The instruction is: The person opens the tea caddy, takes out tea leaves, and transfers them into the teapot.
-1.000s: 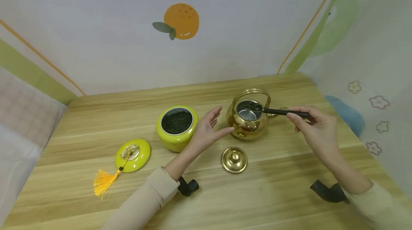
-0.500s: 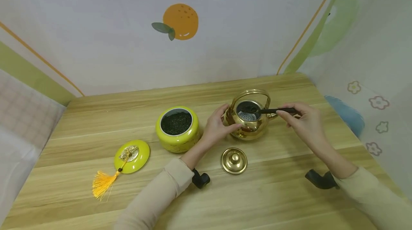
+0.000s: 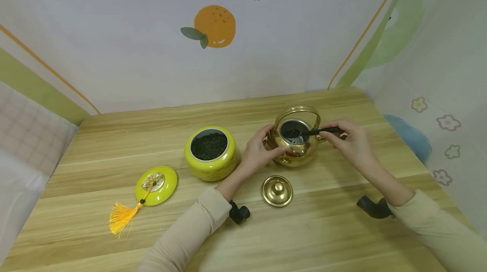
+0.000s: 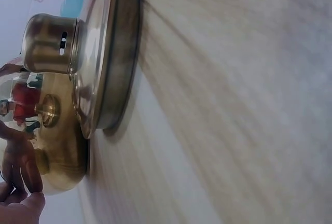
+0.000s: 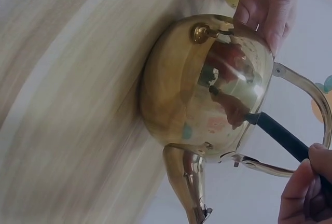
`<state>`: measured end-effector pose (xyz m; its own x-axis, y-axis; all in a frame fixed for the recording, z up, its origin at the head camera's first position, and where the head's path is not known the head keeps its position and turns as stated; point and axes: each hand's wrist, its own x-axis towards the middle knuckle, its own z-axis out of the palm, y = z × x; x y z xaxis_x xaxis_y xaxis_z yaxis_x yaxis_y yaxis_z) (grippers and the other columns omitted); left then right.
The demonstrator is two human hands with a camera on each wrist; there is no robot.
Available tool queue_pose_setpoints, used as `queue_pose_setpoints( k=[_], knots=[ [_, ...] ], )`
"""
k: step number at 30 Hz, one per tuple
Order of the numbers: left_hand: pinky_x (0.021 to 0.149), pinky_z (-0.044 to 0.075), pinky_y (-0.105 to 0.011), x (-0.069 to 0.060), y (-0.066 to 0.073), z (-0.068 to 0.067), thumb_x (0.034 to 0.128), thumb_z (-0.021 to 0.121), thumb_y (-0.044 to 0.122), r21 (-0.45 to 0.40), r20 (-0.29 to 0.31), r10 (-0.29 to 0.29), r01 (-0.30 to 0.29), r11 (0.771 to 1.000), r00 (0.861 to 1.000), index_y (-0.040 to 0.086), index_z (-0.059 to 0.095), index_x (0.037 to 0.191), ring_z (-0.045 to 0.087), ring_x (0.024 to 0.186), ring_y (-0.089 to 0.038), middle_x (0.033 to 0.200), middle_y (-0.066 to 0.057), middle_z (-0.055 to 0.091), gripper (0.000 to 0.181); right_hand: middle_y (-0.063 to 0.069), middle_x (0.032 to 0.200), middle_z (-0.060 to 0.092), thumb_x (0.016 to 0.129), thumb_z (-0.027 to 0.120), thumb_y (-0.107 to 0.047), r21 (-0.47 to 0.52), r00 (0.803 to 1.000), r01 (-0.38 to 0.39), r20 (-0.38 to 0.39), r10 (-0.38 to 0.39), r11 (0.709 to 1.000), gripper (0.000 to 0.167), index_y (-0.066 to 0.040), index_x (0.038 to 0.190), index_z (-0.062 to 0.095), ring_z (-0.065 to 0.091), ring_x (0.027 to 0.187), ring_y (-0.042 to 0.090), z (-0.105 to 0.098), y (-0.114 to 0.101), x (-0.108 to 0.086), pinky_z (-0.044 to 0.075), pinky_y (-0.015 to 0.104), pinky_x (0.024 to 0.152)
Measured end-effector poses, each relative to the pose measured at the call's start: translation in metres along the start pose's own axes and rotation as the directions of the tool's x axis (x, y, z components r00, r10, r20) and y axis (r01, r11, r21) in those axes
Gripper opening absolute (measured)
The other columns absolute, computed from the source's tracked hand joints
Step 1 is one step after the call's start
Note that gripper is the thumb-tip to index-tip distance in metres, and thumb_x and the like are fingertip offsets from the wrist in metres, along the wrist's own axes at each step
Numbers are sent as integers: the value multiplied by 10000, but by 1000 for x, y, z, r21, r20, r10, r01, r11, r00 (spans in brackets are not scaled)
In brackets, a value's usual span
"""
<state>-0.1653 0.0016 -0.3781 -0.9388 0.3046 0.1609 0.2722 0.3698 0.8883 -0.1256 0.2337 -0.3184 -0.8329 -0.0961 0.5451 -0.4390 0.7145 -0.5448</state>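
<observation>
A shiny gold teapot stands uncovered, its raised handle arching over a steel strainer. My left hand holds its left side, thumb in front and fingers going behind. In my right hand the black handle of a spoon is pinched from the right. The spoon's head dips into the teapot's mouth, among dark tea leaves. Seen from the right wrist, the spoon handle slants across the rim above the spout. The gold teapot lid lies in front of the pot.
A yellow-green jar full of dark tea leaves sits left of the left hand. Its lid, with an orange tassel, rests farther left. Black wrist devices show under both forearms. A printed cloth hangs behind the table.
My left hand has moved right from beside the jar onto the teapot. The right hand has come left and the spoon's head has gone deeper into the pot; its load of leaves now sits lower.
</observation>
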Motion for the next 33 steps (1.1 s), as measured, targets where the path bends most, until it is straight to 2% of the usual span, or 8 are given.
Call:
queue_pose_setpoints(
  k=[10,16,18,22,25,28,30,33],
  knots=[
    [1095,345,-371,0,1,0,772,780,291,4,4,-6,6,1000,1000,93,435,1395,414,1318,-222,1422,-77,459,739,134,798,667,720,750,86,-24,999,43,-28,-44,999,178,21,880,706,461,656,-111,5,-3,0,409,31,524],
    [1098,339,-375,0,1,-1,765,785,289,1,2,-6,6,1000,1000,95,434,1396,410,1322,-223,1423,-76,460,747,120,814,648,733,731,102,27,998,30,-62,-28,999,202,24,917,703,472,697,-120,2,-4,-4,415,22,553],
    [1099,338,-370,0,0,-1,763,787,285,0,1,-5,5,1000,1000,99,437,1395,410,1322,-219,1421,-72,463,746,70,826,645,748,719,103,57,997,7,-80,-3,998,192,28,924,699,486,703,-121,0,-4,-6,424,25,554],
    [1099,338,-371,0,1,-1,765,786,279,-4,4,-3,3,1000,1000,91,432,1396,411,1322,-222,1420,-79,464,747,-131,833,632,789,689,88,152,990,-64,-112,82,986,161,54,947,679,526,631,-75,-5,-3,-11,445,64,512],
    [1092,349,-376,-2,3,-1,769,782,276,-20,7,-11,11,1000,1000,69,406,1409,398,1332,-238,1438,-92,438,771,-176,776,628,823,670,54,265,978,-123,-130,162,956,152,77,972,660,545,555,-5,-9,-5,-15,450,106,475],
    [1087,354,-376,-7,6,-4,772,780,255,-74,3,-12,12,997,1000,32,362,1426,366,1351,-265,1469,-116,386,807,-98,723,646,841,654,43,374,971,-129,-140,193,919,148,102,975,640,562,534,48,-12,-11,-20,466,128,476],
    [1085,355,-360,-13,10,-7,780,775,237,-117,2,-9,9,993,1000,17,334,1437,343,1363,-272,1487,-123,351,821,-44,717,654,843,634,70,481,971,-107,-140,196,870,138,122,971,630,580,548,71,-11,-17,-21,494,146,500],
    [1095,339,-351,-29,15,-15,794,761,199,-159,1,14,-13,987,1000,1,325,1437,328,1370,-285,1494,-141,331,801,18,732,672,840,619,101,630,971,-77,-127,200,773,114,110,952,639,607,568,91,-5,-30,-21,521,168,522]
  ],
)
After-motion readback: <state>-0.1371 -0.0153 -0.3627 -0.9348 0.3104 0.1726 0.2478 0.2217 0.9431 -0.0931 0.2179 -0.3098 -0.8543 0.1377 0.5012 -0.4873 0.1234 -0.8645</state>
